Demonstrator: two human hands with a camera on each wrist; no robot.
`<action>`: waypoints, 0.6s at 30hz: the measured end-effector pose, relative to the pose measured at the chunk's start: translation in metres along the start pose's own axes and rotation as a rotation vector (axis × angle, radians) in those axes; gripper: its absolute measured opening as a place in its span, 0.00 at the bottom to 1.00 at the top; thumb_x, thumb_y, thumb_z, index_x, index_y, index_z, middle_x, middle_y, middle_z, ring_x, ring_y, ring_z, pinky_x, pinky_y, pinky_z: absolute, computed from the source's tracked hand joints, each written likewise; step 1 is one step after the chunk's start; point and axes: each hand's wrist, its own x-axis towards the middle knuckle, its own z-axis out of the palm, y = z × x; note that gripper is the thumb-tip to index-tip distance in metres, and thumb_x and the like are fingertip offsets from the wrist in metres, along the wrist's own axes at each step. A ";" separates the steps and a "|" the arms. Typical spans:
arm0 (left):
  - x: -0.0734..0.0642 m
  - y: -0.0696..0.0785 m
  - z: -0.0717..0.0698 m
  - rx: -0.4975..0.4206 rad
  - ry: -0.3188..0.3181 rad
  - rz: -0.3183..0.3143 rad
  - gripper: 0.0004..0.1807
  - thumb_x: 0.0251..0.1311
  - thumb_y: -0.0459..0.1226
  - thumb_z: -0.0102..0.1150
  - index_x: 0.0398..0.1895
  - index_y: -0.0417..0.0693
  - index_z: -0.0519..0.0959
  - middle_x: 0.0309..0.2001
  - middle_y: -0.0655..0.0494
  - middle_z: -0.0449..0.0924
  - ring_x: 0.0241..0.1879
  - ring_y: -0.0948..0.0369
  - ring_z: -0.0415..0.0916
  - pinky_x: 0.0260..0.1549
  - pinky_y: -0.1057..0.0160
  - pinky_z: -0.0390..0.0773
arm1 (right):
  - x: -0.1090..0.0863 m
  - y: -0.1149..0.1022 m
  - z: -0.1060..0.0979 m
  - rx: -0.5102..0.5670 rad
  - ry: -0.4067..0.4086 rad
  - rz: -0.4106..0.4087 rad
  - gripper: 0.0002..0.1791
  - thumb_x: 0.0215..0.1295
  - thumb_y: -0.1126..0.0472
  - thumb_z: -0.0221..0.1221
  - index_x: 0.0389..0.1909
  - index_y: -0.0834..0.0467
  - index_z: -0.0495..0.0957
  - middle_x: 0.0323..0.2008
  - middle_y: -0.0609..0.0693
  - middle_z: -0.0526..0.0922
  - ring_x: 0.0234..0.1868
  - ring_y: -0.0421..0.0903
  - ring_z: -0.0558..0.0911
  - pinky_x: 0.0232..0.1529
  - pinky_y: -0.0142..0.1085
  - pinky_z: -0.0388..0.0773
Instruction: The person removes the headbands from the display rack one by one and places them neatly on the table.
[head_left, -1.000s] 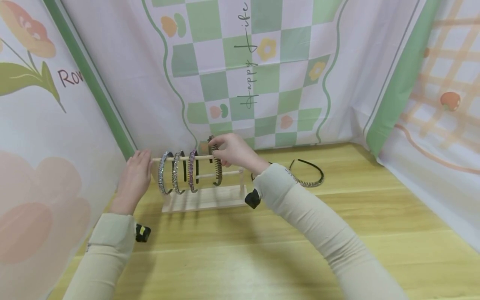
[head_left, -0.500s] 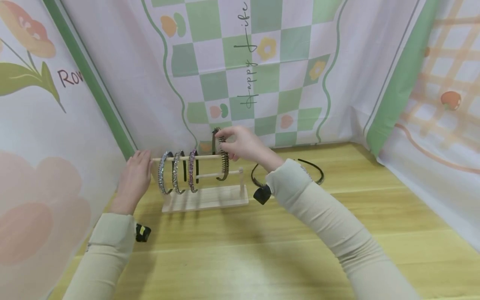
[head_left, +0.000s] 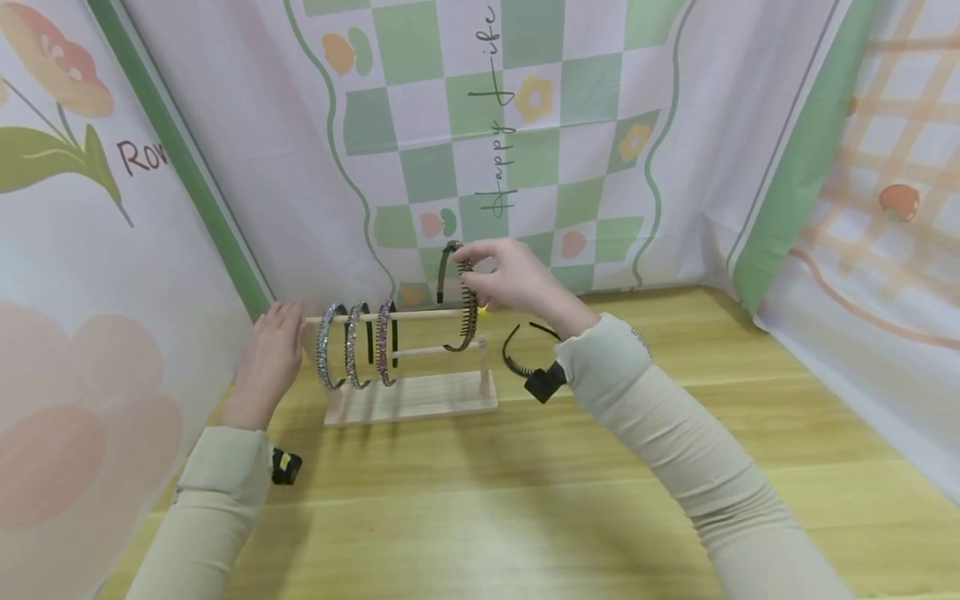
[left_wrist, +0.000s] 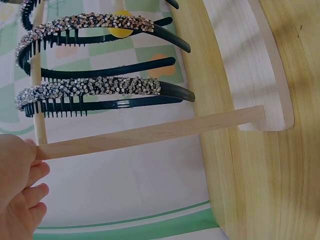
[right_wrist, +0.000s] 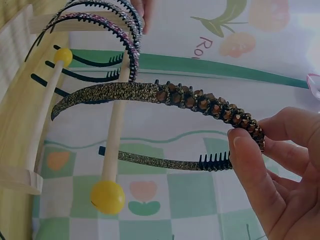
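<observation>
My right hand pinches a brown beaded headband by its top, between thumb and fingers. In the right wrist view the headband stands astride the rack's upper bar, its glittery ends on either side, close to the yellow end ball. With my left hand I hold the left end of the wooden headband rack; the left wrist view has my fingers at the top of its upright. Silver, multicoloured and purple sparkly headbands hang on the upper bar.
Right of the rack, a dark toothed headband lies on the wooden table, partly behind my right wrist. The rack also has a lower bar. Printed cloth stands behind and at both sides.
My right hand has moved right and up along the upper bar, bringing the brown beaded headband towards its right end. My left hand and the hanging headbands have stayed put.
</observation>
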 end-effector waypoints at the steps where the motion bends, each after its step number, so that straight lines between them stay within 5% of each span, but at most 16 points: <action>1: 0.000 0.000 0.000 -0.001 0.002 0.002 0.20 0.69 0.31 0.40 0.60 0.27 0.60 0.60 0.28 0.59 0.62 0.37 0.53 0.64 0.44 0.47 | -0.001 0.000 -0.002 0.011 0.004 0.007 0.18 0.64 0.62 0.54 0.55 0.52 0.74 0.51 0.50 0.72 0.24 0.52 0.80 0.24 0.37 0.81; 18: 0.000 0.000 0.002 -0.017 0.025 0.014 0.20 0.69 0.31 0.39 0.60 0.27 0.60 0.59 0.29 0.61 0.61 0.36 0.54 0.63 0.42 0.49 | -0.010 0.019 -0.032 0.022 0.095 -0.027 0.18 0.63 0.64 0.54 0.55 0.57 0.74 0.50 0.54 0.73 0.23 0.53 0.80 0.23 0.38 0.82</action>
